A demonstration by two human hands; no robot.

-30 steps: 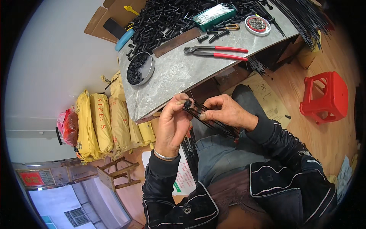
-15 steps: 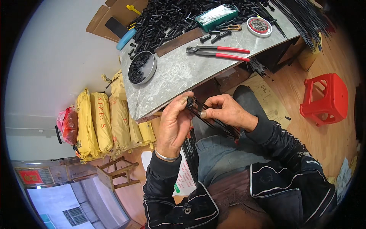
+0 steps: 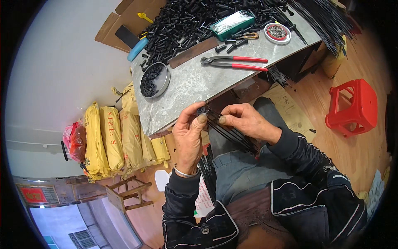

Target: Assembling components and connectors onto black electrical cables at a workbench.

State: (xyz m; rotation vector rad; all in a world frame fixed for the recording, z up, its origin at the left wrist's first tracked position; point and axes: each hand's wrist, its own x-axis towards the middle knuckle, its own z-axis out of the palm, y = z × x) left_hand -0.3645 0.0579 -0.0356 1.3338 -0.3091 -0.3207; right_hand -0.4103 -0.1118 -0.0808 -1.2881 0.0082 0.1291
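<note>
Above my lap, just off the table's near edge, my left hand [image 3: 187, 135] pinches a small round black hub [image 3: 201, 111] between thumb and forefinger. Thin black umbrella ribs [image 3: 233, 136] fan from that hub down to the right, toward my knees. A fine wire end seems to stick up beside the hub. My right hand [image 3: 253, 124] is closed, its thumb and forefinger gripping the ribs a little way from the hub; the fingertips partly cover what they pinch. More black rods [image 3: 207, 172] lie along my left thigh.
On the grey table [image 3: 182, 97] are red-handled pincers [image 3: 236, 63], a round dish of black rings [image 3: 155, 80], a rusty metal bar [image 3: 193, 52], a green box of white wires [image 3: 233, 25], a dish of small metal pieces [image 3: 277, 33] and heaped black parts [image 3: 186, 29]. A red stool [image 3: 352, 108] stands right.
My left thumb has shifted down and right, and the hub's round face now shows. The right hand keeps its pinch on the ribs, nearly in place. The view has shifted slightly.
</note>
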